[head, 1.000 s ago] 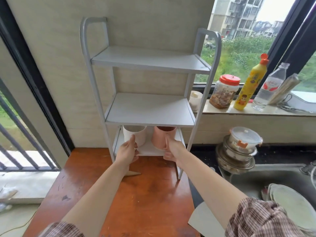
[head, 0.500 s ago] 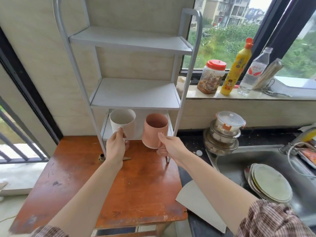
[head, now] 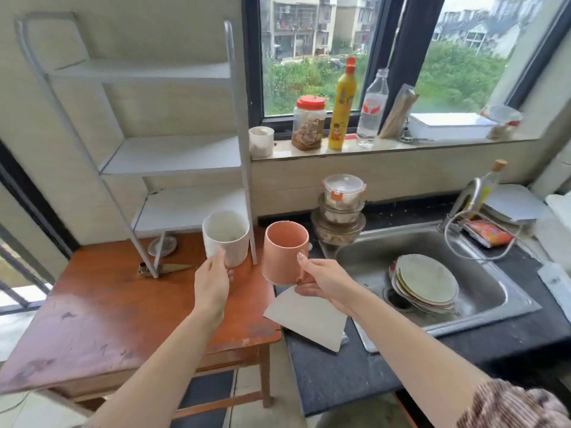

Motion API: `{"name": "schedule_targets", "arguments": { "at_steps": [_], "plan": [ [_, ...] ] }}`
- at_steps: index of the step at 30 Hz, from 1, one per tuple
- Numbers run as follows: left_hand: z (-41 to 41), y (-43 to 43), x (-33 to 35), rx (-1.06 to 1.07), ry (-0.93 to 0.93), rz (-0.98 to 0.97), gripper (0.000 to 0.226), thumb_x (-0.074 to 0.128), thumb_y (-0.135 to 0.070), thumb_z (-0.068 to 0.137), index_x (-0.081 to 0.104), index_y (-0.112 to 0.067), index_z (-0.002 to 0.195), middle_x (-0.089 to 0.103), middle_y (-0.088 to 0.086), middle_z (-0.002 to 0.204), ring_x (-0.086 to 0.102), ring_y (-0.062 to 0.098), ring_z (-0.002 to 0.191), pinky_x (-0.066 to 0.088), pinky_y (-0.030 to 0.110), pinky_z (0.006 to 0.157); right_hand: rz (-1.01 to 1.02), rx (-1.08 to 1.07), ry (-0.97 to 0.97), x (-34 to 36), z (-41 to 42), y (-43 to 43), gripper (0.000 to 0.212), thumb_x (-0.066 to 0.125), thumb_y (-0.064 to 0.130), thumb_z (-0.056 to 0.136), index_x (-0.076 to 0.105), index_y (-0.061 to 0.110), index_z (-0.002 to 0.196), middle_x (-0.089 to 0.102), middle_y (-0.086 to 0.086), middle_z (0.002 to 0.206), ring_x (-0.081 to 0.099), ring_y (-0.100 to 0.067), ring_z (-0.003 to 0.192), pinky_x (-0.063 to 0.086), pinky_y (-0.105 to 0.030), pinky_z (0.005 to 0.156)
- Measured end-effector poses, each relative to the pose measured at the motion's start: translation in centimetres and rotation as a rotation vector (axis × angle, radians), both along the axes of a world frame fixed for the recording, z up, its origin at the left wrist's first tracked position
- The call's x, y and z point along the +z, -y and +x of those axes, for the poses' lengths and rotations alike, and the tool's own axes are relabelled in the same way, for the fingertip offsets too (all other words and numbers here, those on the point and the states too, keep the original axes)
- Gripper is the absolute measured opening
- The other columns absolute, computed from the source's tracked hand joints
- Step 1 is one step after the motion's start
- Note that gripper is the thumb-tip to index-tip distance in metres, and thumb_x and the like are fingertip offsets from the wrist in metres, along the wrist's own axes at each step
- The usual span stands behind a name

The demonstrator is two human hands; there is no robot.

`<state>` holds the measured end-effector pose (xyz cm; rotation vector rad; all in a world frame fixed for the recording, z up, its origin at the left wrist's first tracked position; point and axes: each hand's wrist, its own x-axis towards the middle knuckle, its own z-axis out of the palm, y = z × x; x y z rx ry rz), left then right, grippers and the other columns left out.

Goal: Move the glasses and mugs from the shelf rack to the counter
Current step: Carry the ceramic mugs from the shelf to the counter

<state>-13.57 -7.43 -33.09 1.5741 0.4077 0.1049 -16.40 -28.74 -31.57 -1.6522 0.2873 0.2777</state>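
My left hand (head: 213, 279) grips a white mug (head: 225, 236), held upright in the air in front of the shelf rack's right front leg. My right hand (head: 321, 279) holds a pink mug (head: 284, 251) by its handle side, upright above the gap between the wooden table and the dark counter (head: 340, 375). The white three-tier shelf rack (head: 173, 154) stands on the wooden table (head: 108, 304) at the left, and all three shelves show nothing on them.
A steel sink (head: 488, 291) with stacked plates (head: 426, 282) lies to the right. Stacked lidded containers (head: 341, 208) stand behind it. A grey card (head: 306, 319) lies on the counter's near corner. Jar, yellow bottle and water bottle line the windowsill (head: 401, 145).
Both hands pulled the two mugs off the bottom shelf and carried them right and toward me. My view swung right, bringing the sink and counter into sight.
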Motion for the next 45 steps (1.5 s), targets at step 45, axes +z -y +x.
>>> {"name": "schedule_targets", "arguments": {
  "at_steps": [45],
  "plan": [
    [-47.9, 85.6, -5.5, -1.578, -0.378, 0.215, 0.030, 0.051, -0.042, 0.088, 0.058, -0.017, 0.073, 0.060, 0.007, 0.079, 0.058, 0.021, 0.063, 0.052, 0.029, 0.065, 0.115, -1.842, -0.357, -4.9, -65.3, 63.5, 0.058, 0.065, 0.064, 0.071, 0.061, 0.008, 0.059, 0.069, -0.010, 0.065, 0.072, -0.024, 0.063, 0.060, -0.028, 0.056]
  ]
}}
